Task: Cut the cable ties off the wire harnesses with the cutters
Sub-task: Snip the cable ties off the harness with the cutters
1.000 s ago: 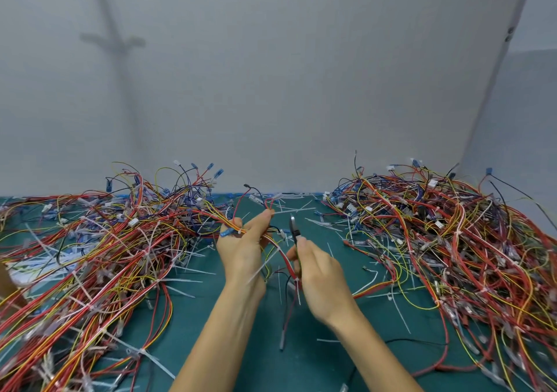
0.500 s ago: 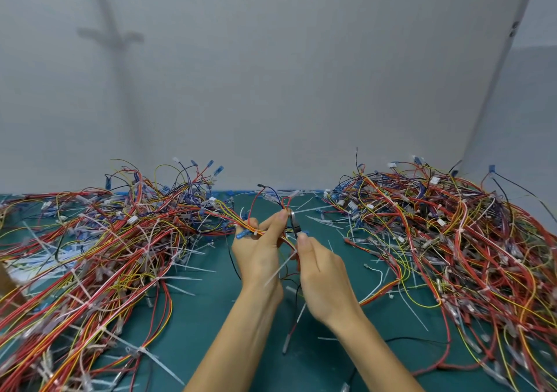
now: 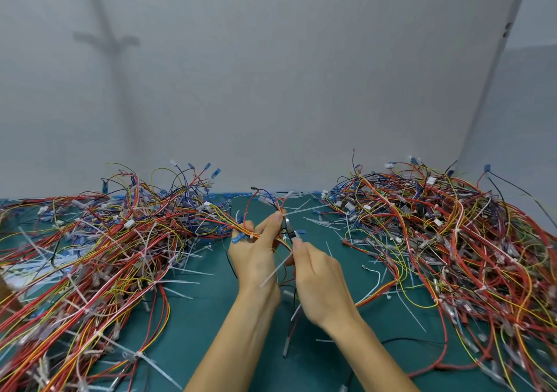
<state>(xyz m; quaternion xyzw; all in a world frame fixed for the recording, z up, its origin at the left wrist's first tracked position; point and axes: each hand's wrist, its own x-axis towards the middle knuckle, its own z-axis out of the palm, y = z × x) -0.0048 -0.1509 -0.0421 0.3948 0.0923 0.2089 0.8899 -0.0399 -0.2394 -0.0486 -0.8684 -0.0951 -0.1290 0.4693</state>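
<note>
My left hand [image 3: 256, 253] grips a wire harness [image 3: 241, 229] of red, yellow and orange wires, lifted above the green mat [image 3: 199, 307] at the centre. A white cable tie [image 3: 275, 271] hangs from the bundle, its tail slanting down across my left wrist. My right hand [image 3: 319, 280] holds the cutters [image 3: 288, 229], handles hidden in the palm. The metal jaws point up and sit against the bundle just right of my left fingertips. Loose ends of the harness hang below, between my wrists.
A big heap of tied harnesses [image 3: 90, 256] fills the left of the mat, and another heap [image 3: 446, 241] fills the right. Cut white ties [image 3: 313, 210] lie scattered over the mat behind my hands. A grey wall [image 3: 271, 90] closes the back.
Both hands have risen and drawn together. The harness moved right and up with my left hand, and the cutter jaws have come in against the bundle.
</note>
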